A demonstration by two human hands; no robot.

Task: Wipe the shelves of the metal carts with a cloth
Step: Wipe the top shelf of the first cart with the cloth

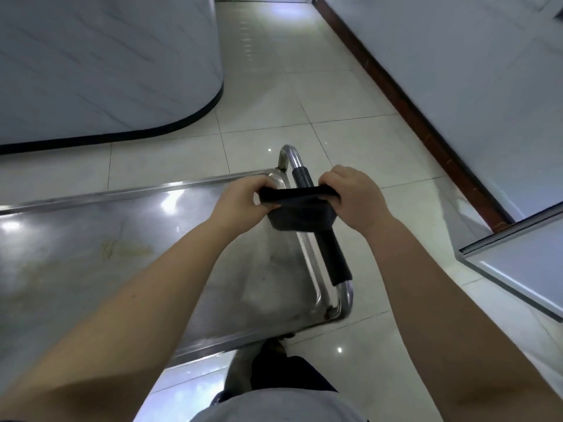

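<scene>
Pale tiled floor (304,86) is filling most of the view, with a curved white counter base (106,71) standing well beyond the cart. The stainless steel cart's top shelf (152,269) is lying below the arms and running off to the left. Its push handle (333,260), sleeved in a black grip, is crossing the right end. A dark cloth (300,214) is hanging over that handle end, pulled taut between both hands and, by the look of it, not yet touching the shelf. Left hand (240,199) is pinching the cloth's left edge with fingers curled over it; right hand (356,196) is gripping the right edge the same way. Yellowish smears (125,248) are showing on the shelf to the left, well apart from the cloth. Judging it as folding the cloth into a pad before wiping. Doing it well is calling for a flat, even fold, then pressing down under one palm and working overlapping strokes rim to rim, giving the smeared patch extra passes.
</scene>
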